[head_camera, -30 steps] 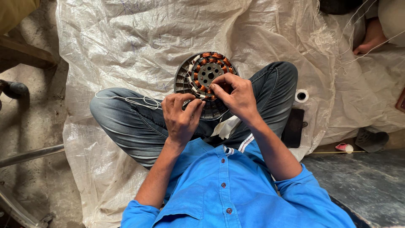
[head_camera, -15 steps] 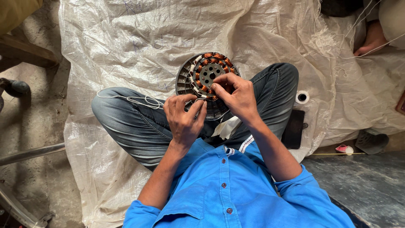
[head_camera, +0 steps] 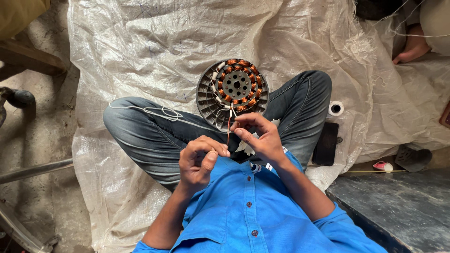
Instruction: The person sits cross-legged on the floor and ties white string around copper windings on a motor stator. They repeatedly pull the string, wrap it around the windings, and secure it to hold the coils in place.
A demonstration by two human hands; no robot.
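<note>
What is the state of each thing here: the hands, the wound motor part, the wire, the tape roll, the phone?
Left hand: pinched on the thin wire.
Right hand: pinching the same wire.
Stator: lying flat on the lap, copper coils showing.
Tape roll: lying flat.
Black phone: lying flat, dark.

White plastic sheet (head_camera: 140, 51) on floor, tape roll (head_camera: 335, 108), black phone (head_camera: 326, 144)
</note>
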